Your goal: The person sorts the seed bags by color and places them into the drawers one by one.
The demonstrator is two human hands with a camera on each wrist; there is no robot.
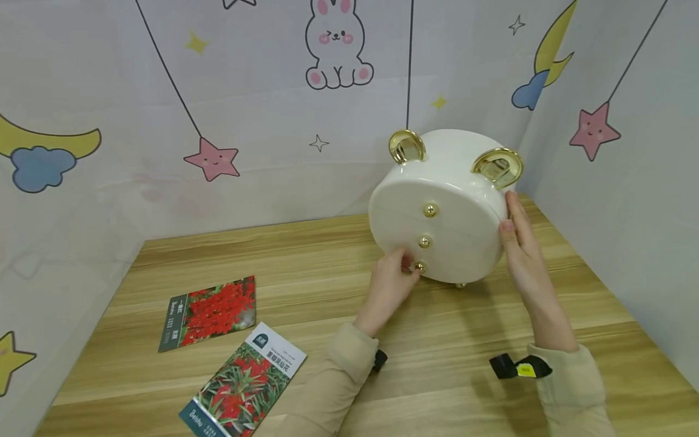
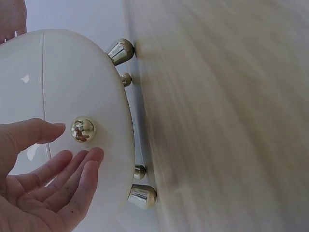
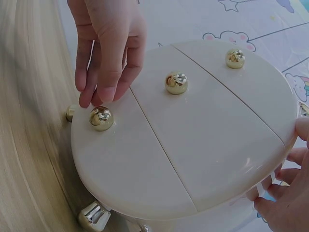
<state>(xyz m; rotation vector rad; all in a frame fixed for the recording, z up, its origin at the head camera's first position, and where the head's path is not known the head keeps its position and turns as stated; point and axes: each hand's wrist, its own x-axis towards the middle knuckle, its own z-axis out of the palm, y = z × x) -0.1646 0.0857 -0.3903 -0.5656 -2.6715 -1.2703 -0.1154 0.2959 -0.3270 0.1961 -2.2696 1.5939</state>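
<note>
The gold-eared drawer cabinet (image 1: 459,227) stands at one o'clock on the counter (image 1: 311,273). Your left hand (image 1: 389,285), loosely parted and empty, frames its six-o'clock knob (image 1: 420,267); your right hand (image 1: 530,267), fingers extended, touches three o'clock, likely for steadiness.

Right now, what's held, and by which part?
Right hand holds the glossy white oval cabinet by its side; left hand isn't gripping the round gold bottom knob.
</note>
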